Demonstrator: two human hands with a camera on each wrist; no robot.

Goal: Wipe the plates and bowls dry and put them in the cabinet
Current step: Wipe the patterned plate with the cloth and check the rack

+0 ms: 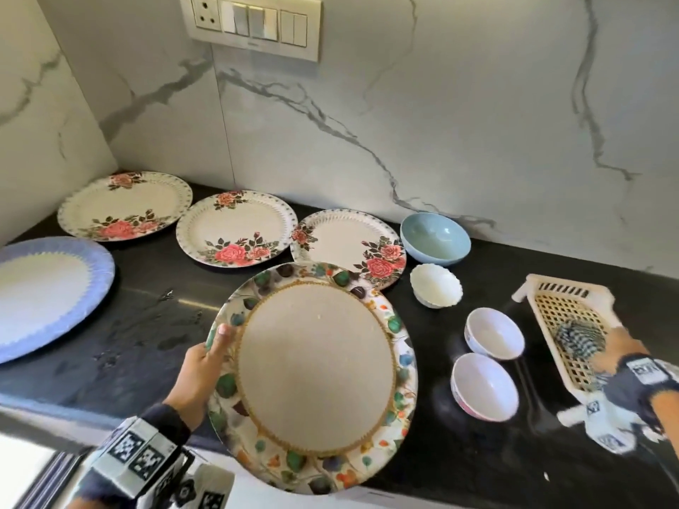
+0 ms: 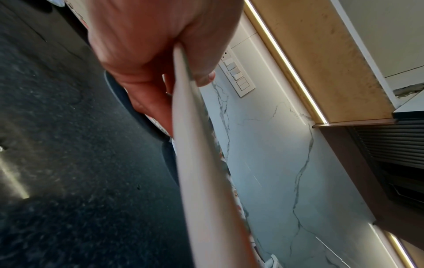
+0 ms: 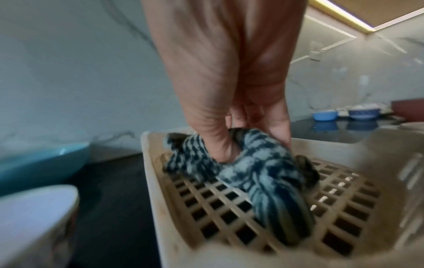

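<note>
Round leaf-patterned plate (image 1: 316, 376) is held tilted above the black counter (image 1: 147, 325).
Its left rim is pinched by the left hand (image 1: 200, 376); a blue-white checked cloth (image 3: 250, 163) is gripped in the beige lattice basket (image 3: 298, 208) by the right hand (image 3: 229, 81).

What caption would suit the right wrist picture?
Right hand pinching a blue-and-white cloth lying in a cream lattice basket.

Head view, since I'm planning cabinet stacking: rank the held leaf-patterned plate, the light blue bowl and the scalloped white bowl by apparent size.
1. leaf-patterned plate, though nearness inflates it
2. light blue bowl
3. scalloped white bowl
</note>
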